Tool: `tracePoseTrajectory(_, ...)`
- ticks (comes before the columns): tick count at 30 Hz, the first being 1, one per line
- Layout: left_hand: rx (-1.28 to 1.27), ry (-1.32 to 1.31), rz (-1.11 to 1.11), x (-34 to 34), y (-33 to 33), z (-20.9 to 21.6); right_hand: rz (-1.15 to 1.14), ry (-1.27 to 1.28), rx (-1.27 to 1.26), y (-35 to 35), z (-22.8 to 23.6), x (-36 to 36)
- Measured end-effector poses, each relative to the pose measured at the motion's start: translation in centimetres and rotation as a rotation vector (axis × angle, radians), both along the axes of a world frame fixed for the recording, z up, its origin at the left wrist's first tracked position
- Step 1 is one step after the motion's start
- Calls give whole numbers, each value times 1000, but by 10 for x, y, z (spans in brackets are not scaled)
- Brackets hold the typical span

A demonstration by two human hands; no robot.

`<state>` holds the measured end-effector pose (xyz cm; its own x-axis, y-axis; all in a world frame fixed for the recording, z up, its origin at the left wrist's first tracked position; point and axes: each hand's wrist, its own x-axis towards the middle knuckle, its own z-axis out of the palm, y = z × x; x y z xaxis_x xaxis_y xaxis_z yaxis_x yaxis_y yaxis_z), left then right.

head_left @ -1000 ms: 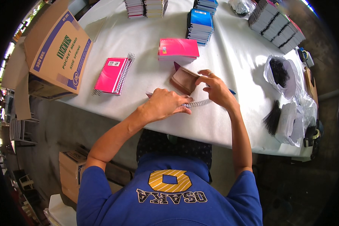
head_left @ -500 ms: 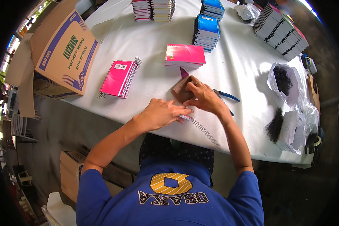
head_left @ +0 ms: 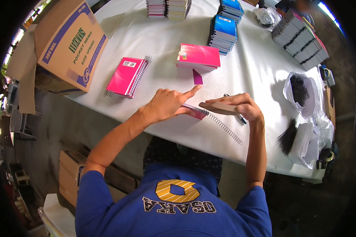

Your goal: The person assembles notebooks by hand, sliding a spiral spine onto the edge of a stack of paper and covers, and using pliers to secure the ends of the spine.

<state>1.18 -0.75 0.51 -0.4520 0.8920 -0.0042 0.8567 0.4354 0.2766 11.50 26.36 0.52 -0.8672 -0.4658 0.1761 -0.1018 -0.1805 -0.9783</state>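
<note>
My left hand has its index finger stretched forward and its thumb pressed on a small pink notebook, mostly hidden beneath the hand. From the notebook's bound edge a loose metal spiral wire runs to the right across the cloth. A flat brown block is held in my right hand, just above the wire; its material I cannot make out. Behind that hand lie blue-handled pliers, mostly covered. A purple pointed piece lies past my left fingertip, before a stack of pink notebooks.
Left on the white-covered table are spiral-bound pink notebooks and an open carton. Stacks of blue notebooks and unbound-looking booklets stand farther back. At right is a plastic bag with black coils.
My right hand has lifted the brown block off the table and moved right. My left index finger has stretched out, and more of the pink notebook shows beneath that hand.
</note>
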Motion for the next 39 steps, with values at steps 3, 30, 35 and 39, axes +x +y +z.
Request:
tracePoseTrajectory(3,-25,-29,-2,-1,2,3,-79,-63,249,-10,-1,-2)
tracePoseTrajectory(30,407,-188,145,-4,-8,-14,-263,-212,463,-26,1,-10)
tracePoseTrajectory(35,680,-499,233,-7,-10,-41,-189,-139,93,-26,2,-13)
tracePoseTrajectory(39,688,-615,246,-4,-8,-42,-290,-163,134,-15,-16,-6)
